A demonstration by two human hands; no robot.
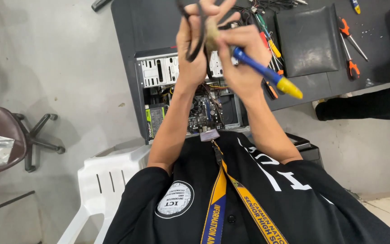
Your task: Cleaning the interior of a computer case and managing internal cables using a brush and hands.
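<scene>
L hand [194, 43] closed on black cable [195, 45], limp, light. R hand [242, 56] gripping brush [267, 74] w/ blue-yellow handle, rigid, light; best held mid-handle. Both raised over open PC case [190, 97] at table [127, 27] front edge; screwdrivers [350, 45] near right edge.

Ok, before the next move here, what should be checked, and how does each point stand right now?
1. Left hand has a firm hold on the black cable: ok.
2. Right hand grips the blue-and-yellow tool: ok.
3. Tool's working tip in view: cannot tell, it is hidden between the hands.
4. Open computer case lies below the hands, its inside exposed: ok.
5. Case disconnected from power: cannot tell.
</scene>
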